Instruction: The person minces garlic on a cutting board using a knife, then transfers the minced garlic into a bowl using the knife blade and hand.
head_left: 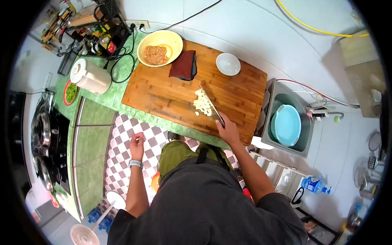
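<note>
My right hand (228,131) is closed round the dark handle of a knife (211,103). The blade stands edge-down on the wooden cutting board (163,96), along the right side of a pile of pale yellow chopped pieces (202,103). My left hand (137,143) hangs over the floor, off the counter, with its fingers partly curled and no object visible in them. On the board lie a dark red folded cloth (183,65) and a small white bowl (228,64). A yellow bowl (173,41) with light brown chunks of food sits at the board's back left corner.
Left on the green counter (118,73) stand a cream-coloured lidded container (92,76), a red-rimmed bowl of chopped greens (70,93) and a bottle rack (98,38). Right is a metal sink (307,141) holding a blue basin (286,124). A stove (61,139) stands far left.
</note>
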`<action>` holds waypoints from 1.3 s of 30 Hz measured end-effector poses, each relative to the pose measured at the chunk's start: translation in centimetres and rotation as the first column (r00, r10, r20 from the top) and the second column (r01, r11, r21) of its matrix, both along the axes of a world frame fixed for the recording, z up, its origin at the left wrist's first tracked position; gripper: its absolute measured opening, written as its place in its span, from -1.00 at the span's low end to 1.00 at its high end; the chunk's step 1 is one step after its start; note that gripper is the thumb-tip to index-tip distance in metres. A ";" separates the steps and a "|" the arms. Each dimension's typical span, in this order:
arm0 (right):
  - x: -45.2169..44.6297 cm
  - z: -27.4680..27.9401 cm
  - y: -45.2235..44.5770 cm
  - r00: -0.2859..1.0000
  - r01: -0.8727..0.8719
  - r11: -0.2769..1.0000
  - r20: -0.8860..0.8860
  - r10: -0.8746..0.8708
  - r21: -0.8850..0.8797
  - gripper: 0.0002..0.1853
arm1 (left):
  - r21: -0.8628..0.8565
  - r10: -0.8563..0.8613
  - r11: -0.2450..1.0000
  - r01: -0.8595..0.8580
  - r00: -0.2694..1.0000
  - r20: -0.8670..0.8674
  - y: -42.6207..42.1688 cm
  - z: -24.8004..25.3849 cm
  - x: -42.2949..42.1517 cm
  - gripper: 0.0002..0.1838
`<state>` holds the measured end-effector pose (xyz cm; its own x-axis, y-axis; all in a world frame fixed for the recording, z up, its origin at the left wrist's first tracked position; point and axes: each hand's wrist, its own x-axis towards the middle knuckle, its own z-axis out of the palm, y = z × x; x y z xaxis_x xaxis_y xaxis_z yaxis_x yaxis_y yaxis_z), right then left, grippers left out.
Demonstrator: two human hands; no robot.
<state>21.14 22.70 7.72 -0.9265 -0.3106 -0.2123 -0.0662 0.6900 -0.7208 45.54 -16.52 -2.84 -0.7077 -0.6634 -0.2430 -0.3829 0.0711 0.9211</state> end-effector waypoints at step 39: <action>2.7 -0.7 -6.5 0.996 0.068 0.977 -0.064 -0.057 0.202 -0.70 | 0.320 0.181 0.876 -0.362 0.860 0.477 -1.7 -7.1 27.4 -0.68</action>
